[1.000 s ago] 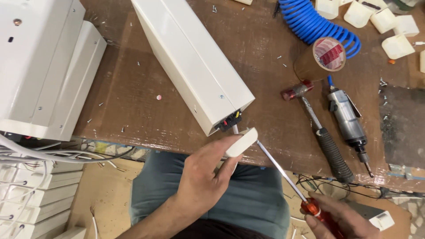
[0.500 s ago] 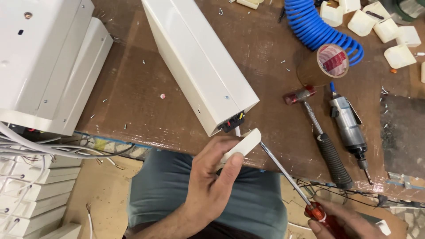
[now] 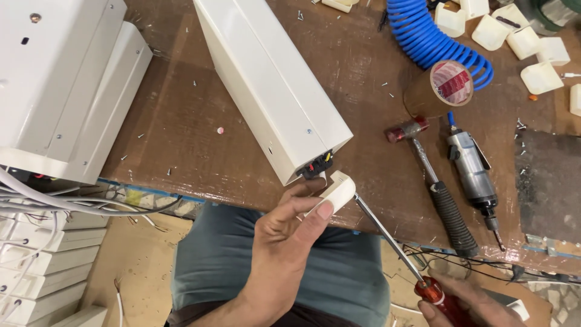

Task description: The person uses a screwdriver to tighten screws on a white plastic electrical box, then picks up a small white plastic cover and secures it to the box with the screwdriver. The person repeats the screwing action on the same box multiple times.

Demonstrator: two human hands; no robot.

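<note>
Hands first: the left hand (image 3: 284, 242) pinches a small white end cap (image 3: 334, 192) just off the open, wired end of the long white housing (image 3: 275, 85) on the counter (image 3: 181, 121). The right hand (image 3: 466, 306) grips a red-handled screwdriver (image 3: 393, 242) whose tip meets the cap, so the cap looks not yet fitted or screwed on.

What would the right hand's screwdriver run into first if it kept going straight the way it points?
Probably the small white end cap pinched in the left hand: the screwdriver held by the right hand aims its tip there. Just beyond lies the long white housing.
</note>
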